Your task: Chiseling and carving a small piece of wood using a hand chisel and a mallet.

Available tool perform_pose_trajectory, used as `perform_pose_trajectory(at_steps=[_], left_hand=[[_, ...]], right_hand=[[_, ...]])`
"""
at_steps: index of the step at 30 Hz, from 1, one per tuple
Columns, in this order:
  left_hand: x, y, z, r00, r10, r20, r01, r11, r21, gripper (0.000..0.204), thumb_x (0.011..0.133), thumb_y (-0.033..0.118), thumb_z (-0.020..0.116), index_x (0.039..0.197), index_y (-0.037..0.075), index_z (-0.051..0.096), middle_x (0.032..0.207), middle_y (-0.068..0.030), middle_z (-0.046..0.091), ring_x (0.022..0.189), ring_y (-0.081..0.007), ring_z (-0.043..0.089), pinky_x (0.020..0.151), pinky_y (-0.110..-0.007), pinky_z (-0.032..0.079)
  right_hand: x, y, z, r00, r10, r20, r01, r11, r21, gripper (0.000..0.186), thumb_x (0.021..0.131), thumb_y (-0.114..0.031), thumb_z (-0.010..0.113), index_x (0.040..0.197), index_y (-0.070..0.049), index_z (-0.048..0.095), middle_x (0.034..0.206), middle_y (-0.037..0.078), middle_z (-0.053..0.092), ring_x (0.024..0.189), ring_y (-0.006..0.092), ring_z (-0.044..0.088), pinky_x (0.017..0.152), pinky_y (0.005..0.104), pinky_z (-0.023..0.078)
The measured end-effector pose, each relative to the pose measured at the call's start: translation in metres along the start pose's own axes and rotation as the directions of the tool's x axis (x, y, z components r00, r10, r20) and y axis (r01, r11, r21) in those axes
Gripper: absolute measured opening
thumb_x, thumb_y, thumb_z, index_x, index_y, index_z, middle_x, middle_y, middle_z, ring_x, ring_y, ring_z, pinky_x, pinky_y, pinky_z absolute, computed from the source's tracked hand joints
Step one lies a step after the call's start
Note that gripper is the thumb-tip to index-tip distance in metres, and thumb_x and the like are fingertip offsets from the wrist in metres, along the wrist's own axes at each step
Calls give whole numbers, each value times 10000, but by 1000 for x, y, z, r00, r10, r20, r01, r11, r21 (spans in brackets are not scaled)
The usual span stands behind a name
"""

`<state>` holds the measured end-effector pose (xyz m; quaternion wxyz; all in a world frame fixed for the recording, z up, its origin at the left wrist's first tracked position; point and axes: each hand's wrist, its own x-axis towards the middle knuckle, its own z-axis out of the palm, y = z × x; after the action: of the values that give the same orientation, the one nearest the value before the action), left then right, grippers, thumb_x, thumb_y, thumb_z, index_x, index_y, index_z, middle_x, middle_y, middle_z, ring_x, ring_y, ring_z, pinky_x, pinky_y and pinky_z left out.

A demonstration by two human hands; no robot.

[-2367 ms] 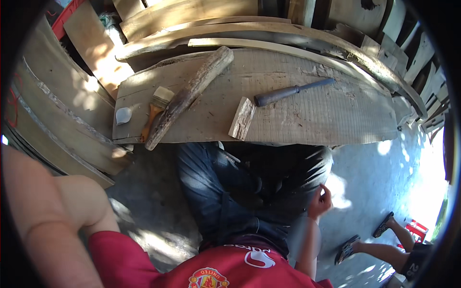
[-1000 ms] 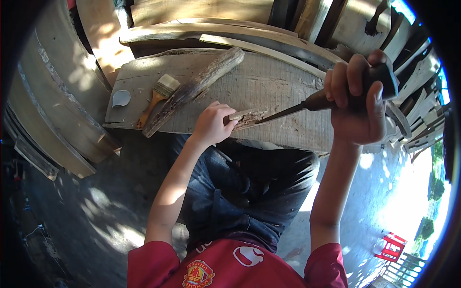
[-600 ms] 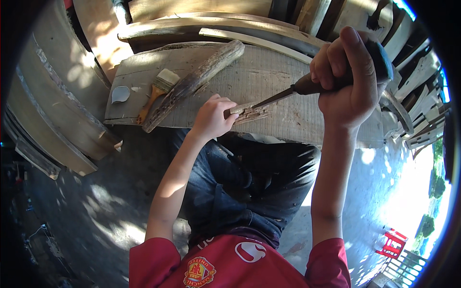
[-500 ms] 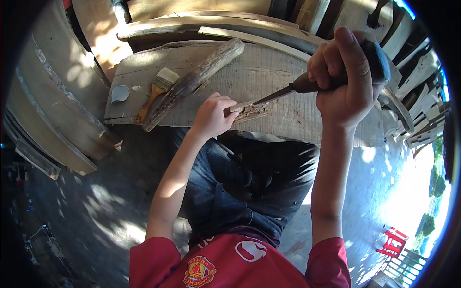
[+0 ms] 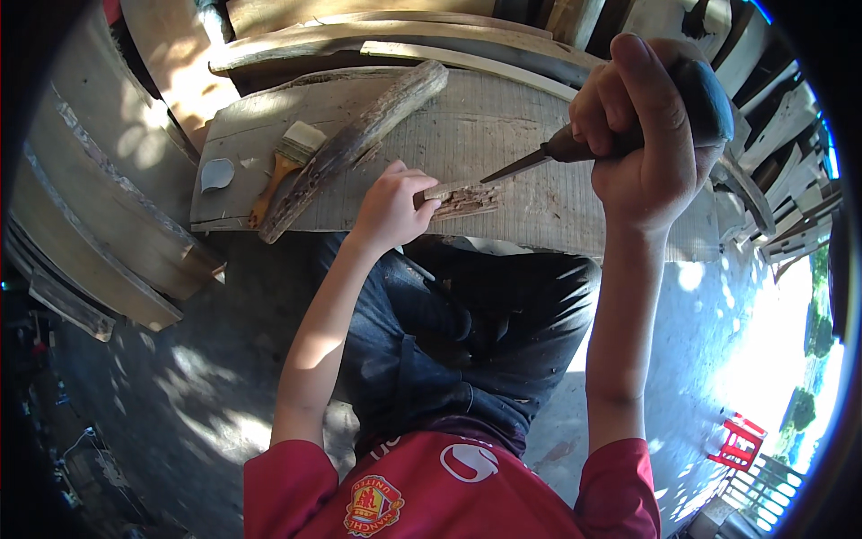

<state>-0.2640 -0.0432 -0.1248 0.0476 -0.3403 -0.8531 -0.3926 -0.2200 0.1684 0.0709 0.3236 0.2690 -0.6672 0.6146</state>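
Note:
My left hand (image 5: 392, 203) pinches one end of a short, crumbly piece of weathered wood (image 5: 469, 205) near the front edge of a wide plank (image 5: 530, 126). In my raised right hand (image 5: 642, 135) is a chisel-like tool (image 5: 518, 168) with a dark handle and a tapering metal blade. The fist wraps round the handle, thumb uppermost. Its blade slants down to the left, with the tip at the upper edge of the wood piece; whether it touches I cannot tell. The rounded bluish butt of the handle shows behind the hand.
On the plank's left lie a longer weathered stick (image 5: 359, 144), a flat brush (image 5: 285, 171) with an orange-brown handle and a pale curved scrap (image 5: 217, 174). Boards (image 5: 117, 189) lean at the left, and stacked timber lines the back and right. A red stool (image 5: 740, 442) stands far right.
The tool's tip has shifted slightly right along the wood piece. My left hand has moved a little left and up with the wood. The whole view has shifted slightly.

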Motion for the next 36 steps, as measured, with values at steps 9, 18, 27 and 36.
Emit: perform_pose_trajectory(at_steps=[9, 18, 27, 36], left_hand=[[0, -2, -1, 1000, 25, -2, -25, 1000, -7, 202, 728, 88, 753, 910, 3, 727, 865, -84, 705, 854, -279, 581, 789, -373, 510], [2, -1, -2, 1000, -3, 29, 2, 1000, 30, 209, 730, 114, 753, 913, 16, 732, 876, -75, 710, 862, -276, 588, 786, -371, 515], [0, -2, -2, 999, -3, 40, 1, 999, 47, 220, 737, 123, 748, 933, 25, 739, 885, -72, 713, 871, -274, 591, 789, -372, 519], [2, -2, -1, 999, -11, 40, 9, 999, 49, 230, 731, 128, 748, 934, 20, 737, 876, -79, 715, 864, -272, 588, 785, -374, 519]], right_hand=[[4, -3, 12, 992, 105, -71, -102, 993, 55, 175, 911, -213, 659, 861, -55, 602, 566, 1, 442, 417, 99, 425, 417, 259, 341], [26, -9, 27, 872, 476, -115, -432, 859, 276, 229, 812, -113, 753, 787, -77, 528, 540, -2, 469, 388, 92, 384, 371, 253, 277], [36, -3, 23, 851, 514, 105, -522, 807, 278, 224, 785, -113, 748, 734, -83, 531, 554, 24, 494, 451, 121, 452, 448, 277, 357], [32, 2, 14, 884, 462, 76, -458, 819, 347, 145, 793, -65, 657, 730, -48, 528, 533, 38, 463, 401, 127, 398, 389, 283, 310]])
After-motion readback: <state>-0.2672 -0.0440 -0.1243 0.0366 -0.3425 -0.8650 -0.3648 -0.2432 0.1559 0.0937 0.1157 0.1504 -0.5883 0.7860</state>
